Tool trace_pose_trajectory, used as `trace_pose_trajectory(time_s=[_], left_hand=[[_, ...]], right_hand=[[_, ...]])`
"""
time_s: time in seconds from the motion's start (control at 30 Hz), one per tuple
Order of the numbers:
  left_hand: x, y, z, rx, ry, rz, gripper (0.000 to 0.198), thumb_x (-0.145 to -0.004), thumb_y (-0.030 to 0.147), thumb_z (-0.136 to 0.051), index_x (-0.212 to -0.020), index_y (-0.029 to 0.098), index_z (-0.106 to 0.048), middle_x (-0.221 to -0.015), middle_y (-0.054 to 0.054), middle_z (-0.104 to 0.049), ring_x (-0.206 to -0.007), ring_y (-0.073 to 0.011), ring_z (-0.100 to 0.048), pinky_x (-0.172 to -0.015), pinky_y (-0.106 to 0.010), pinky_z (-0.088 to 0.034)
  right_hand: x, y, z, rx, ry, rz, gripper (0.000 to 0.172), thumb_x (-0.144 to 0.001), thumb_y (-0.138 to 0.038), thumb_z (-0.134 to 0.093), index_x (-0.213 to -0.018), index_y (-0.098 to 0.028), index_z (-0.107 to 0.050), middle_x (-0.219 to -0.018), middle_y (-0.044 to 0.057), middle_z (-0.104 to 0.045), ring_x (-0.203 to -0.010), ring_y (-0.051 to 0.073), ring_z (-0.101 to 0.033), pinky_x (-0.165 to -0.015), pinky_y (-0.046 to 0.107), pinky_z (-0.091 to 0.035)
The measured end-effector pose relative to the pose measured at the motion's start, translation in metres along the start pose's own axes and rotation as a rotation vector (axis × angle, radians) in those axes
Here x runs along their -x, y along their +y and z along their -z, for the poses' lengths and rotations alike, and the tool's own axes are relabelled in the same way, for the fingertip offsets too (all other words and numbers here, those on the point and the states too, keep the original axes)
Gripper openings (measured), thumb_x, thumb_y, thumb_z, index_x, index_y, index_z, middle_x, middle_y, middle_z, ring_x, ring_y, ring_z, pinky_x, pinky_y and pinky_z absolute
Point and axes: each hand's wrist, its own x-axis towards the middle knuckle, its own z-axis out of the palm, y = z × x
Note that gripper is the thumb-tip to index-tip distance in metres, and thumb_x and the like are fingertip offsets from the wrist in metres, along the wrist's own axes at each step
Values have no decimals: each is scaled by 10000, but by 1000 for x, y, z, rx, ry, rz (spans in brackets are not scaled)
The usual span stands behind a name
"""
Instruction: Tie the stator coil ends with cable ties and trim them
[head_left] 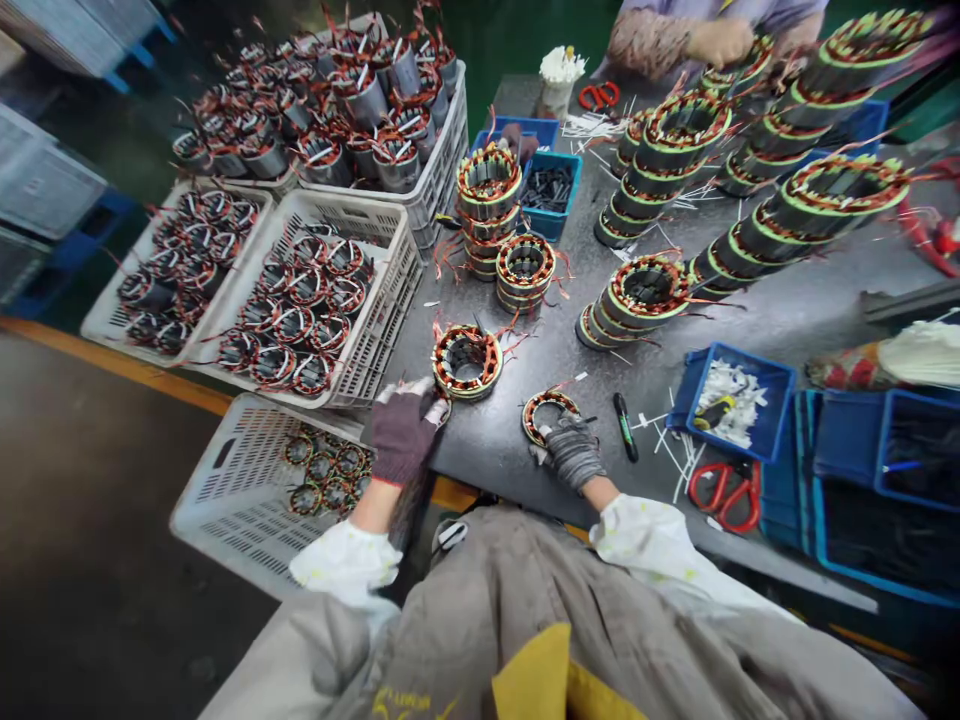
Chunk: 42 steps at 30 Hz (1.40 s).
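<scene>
My left hand (403,432), in a dark maroon glove, is closed at the table's left front edge. Its fingers curl over a wound motor stator, mostly hidden, whose rim (444,413) shows beside the fingertips. Just beyond it stands a short stack of stators (466,362) with orange copper windings. My right hand (576,452), in a grey striped glove, grips the near right side of a single stator (531,418) resting on the tabletop. A black marker (625,427) lies to the right of that hand.
White crates (390,225) full of stators stand at left; a lower crate (217,500) holds more. Tall stator stacks (757,245) lean at right. Blue bins (784,385), red-handled scissors (724,495) and white strips are near my right arm. A co-worker's hand (720,42) works across the table.
</scene>
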Motion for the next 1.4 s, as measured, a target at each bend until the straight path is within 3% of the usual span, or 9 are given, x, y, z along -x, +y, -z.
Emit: trace_pose_trajectory(time_s=[0.1,0.33,0.53,0.77,0.9,1.0,1.13,1.27,1.4], left_hand=[[-3,21,19,29,286,-264,541,-1030,506,-591,-1475,203,-641,-1444,-138,-719,-1462,-322,-572,-1354,-558,-202],[-58,53,9,65,89,-324,364,-981,518,-680,-1079,187,-793,-1081,-123,-820,-1209,-342,-709,-1294,-538,-348],[-2,20,18,452,150,-226,330,-961,509,-680,-1139,245,-767,-1170,-80,-804,-1265,-309,-689,-1144,-471,-523],[49,62,-58,16,-296,-444,268,-928,506,-750,-936,245,-809,-928,-92,-806,-1215,-357,-691,-1230,-554,-440],[33,86,-84,-47,-383,-464,252,-922,425,-782,-1006,192,-826,-985,-130,-827,-1058,-321,-756,-1261,-531,-415],[26,80,-64,0,-211,-438,371,-989,396,-695,-1321,242,-759,-1296,-136,-788,-1283,-328,-696,-1315,-585,-323],[-3,60,-26,7,217,-280,551,-1004,448,-653,-1499,206,-636,-1491,-176,-682,-1494,-378,-536,-1348,-670,-167],[-51,46,-10,-20,33,-291,352,-967,478,-677,-1167,209,-786,-1169,-130,-814,-1395,-375,-608,-1344,-647,-177],[-98,30,7,300,7,-156,406,-929,589,-690,-1059,218,-790,-1075,-79,-813,-1152,-309,-700,-1203,-522,-433]], right_hand=[[-2,0,-6,-1,38,-1,491,-1006,-505,-666,-1312,-136,-768,-1302,234,-739,-1332,391,-617,-1244,529,-354],[-6,-3,-1,-28,-9,-20,513,-1017,-506,-650,-1357,-133,-738,-1397,232,-700,-1385,385,-585,-1280,528,-326],[-20,10,13,-51,-69,-13,525,-1035,-484,-627,-1372,-94,-726,-1483,256,-646,-1477,410,-521,-1319,529,-285],[-21,22,45,-70,-52,115,554,-992,-474,-697,-1398,-98,-719,-1387,250,-701,-1347,410,-606,-1239,529,-386],[-21,50,103,-126,441,107,474,-1063,-411,-564,-1431,-133,-676,-1408,212,-685,-1310,352,-581,-1247,539,-336],[-47,81,153,-114,684,-111,628,-1007,-436,-660,-1495,-51,-569,-1510,253,-583,-1385,355,-483,-1309,573,-164],[-87,108,197,-157,504,-312,512,-1004,-374,-675,-1372,-19,-637,-1356,235,-655,-1276,311,-535,-1231,548,-255],[-92,111,201,-214,572,-429,653,-979,-448,-735,-1436,-5,-586,-1393,263,-637,-1295,323,-553,-1152,498,-341],[-87,108,191,-100,497,-379,711,-913,-456,-823,-1396,24,-616,-1372,292,-666,-1346,344,-548,-1221,525,-254]])
